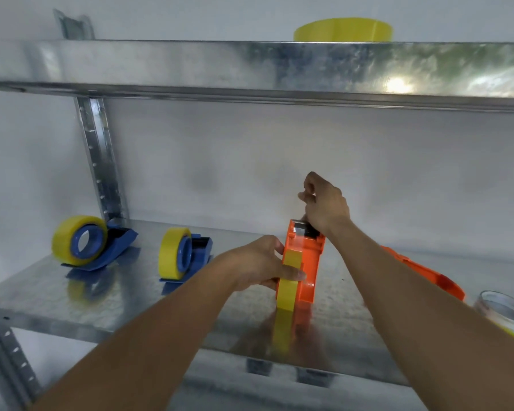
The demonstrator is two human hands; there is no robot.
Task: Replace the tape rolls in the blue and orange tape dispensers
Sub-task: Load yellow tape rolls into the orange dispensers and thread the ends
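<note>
Both forearms reach in from the bottom edge toward the orange dispenser (304, 262), which stands on edge on the lower metal shelf (101, 298), right of centre. The left hand (258, 265) comes from 7 o'clock and grips the dispenser's left side, thumb laid across the yellow tape roll (288, 280) seated in it, fingers wrapped behind. The right hand (324, 203) comes from 5 o'clock and sits above the dispenser's far end, at its 12 o'clock, wrist bent down; its fingertips are drawn together in a pinch, but whether tape is between them cannot be told.

At 9 o'clock of the orange dispenser stand two blue dispensers, the near one (187, 256) and the far-left one (98, 247), each already carrying a yellow roll, well apart from the hands. At 3 o'clock a second orange dispenser (422, 274) lies partly hidden behind the right forearm. A clear, nearly used roll (505, 315) sits at the frame's right edge.

Bare shelf lies between the blue pair and the left hand. The upper shelf's steel lip (250, 69) overhangs at 12 o'clock, with a yellow roll (343, 30) on top.
</note>
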